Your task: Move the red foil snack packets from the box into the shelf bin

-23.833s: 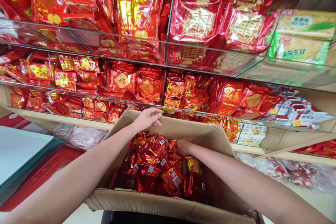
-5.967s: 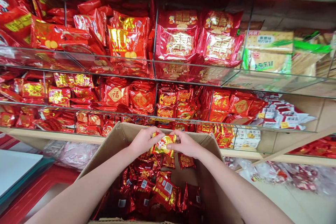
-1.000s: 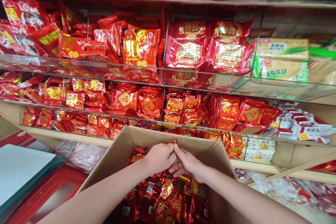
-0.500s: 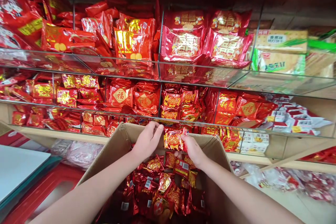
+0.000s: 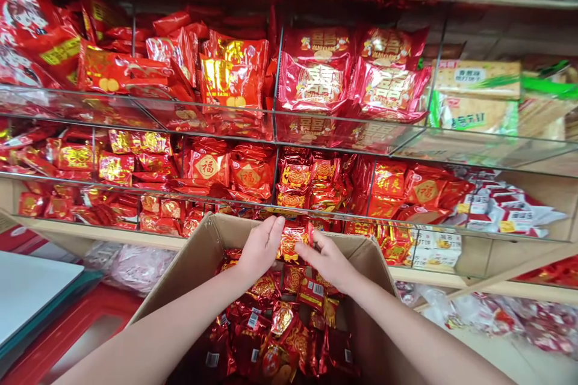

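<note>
Below the hands, a cardboard box point(image 5: 194, 264), its near edge cut off, holds jumbled red foil packets point(image 5: 284, 320), the lowest lost in shadow. Between the hands, by the box's far wall, is a partly covered red-and-gold packet point(image 5: 290, 242), the right hand point(image 5: 329, 261) pinching its right side, the left hand point(image 5: 261, 248) at its left edge, grip unclear. Beyond the hands, clear-fronted shelves point(image 5: 533, 290) hold red snack packets point(image 5: 316, 81) and, farther right, soda-cracker packs point(image 5: 485, 87).
</note>
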### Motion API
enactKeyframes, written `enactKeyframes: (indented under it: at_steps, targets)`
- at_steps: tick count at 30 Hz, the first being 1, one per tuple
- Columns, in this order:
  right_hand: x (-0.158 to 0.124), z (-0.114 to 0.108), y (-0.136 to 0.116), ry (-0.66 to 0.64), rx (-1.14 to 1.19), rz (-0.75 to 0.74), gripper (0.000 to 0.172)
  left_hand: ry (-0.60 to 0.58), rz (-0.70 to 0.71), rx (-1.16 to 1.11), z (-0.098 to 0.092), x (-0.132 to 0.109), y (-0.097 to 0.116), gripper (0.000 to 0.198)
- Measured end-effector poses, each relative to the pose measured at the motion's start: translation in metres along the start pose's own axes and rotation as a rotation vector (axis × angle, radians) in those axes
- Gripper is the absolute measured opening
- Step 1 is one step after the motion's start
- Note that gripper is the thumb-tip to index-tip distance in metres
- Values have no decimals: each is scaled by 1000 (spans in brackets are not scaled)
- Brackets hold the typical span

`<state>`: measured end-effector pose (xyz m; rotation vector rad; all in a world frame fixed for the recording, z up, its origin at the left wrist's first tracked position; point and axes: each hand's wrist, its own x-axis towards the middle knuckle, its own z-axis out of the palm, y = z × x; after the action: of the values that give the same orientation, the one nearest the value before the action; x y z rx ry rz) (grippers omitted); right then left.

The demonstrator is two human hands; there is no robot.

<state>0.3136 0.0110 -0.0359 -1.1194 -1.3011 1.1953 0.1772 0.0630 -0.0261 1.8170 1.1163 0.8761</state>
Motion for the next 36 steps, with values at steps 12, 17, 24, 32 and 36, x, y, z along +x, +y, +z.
enactKeyframes:
  at_steps: [12, 17, 24, 32, 36]
  targets:
    - [78, -79, -59, 518, -24, -90, 31, -38, 104, 291, -36, 34, -38, 36]
    - [133, -81, -68, 522, -324, -209, 36, -20, 80, 280, -32, 36, -42, 35]
    - [173, -69, -71, 548, -787, -183, 41, -23, 97, 274, -32, 39, -47, 35]
    - [180, -63, -71, 580, -1053, -200, 41, -25, 103, 254, -31, 46, -53, 38]
    - [180, -61, -76, 579, -1036, -153, 44, -47, 80, 214, -32, 46, -52, 33]
